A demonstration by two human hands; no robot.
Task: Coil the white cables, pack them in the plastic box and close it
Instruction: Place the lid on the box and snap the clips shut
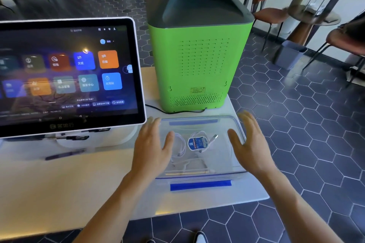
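White cables (184, 149) are lying coiled inside the clear plastic box (236, 172) on the table (59, 183). Both grips, left hand (152, 149) and right hand (249, 144), are spreading flat over its lid, fingers straight, clasping nothing.

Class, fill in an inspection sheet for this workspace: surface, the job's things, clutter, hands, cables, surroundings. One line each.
Surface: pale table, white at its right end.
Job's things: clear plastic box with its lid on and a blue clip at the near edge; white cables and a blue tag inside.
Clutter: touchscreen terminal, green machine, dark pen.
Hands: left hand and right hand open, flat over the lid; whether they press it cannot be told.
Cables: black cord running from the green machine's base.
Surroundings: hexagon-tiled floor, brown chairs, grey bin.
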